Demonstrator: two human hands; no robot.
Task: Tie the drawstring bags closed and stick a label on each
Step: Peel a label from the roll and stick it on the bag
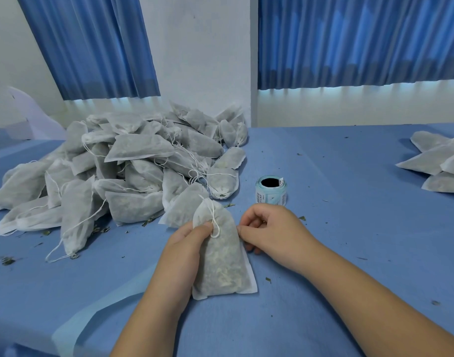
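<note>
- A table under a blue cloth (pixel 323 266) fills the lower view, with bits of dried leaf scattered over it.
- Nearest, both bare forearms reach in from the bottom edge, which cuts them off.
- The left hand (pixel 187 243) grips a white bag (pixel 223 261) lying on the cloth. Its fingers curl round the bag's left side and the thumb presses by the string (pixel 213 220) looped at the gathered neck.
- The right hand (pixel 269 228) rests beside the bag with fingers curled and the thumb tip at the bag's right edge. Whether it pinches anything cannot be told.
- Beyond, a label roll (pixel 271 190) stands on end; its print is too small to read.
- Far left is a big pile (pixel 117 163) of bags. Far right, a small stack (pixel 437 161) is cut off by the frame.
- Blue curtains (pixel 349 39) hang behind.
</note>
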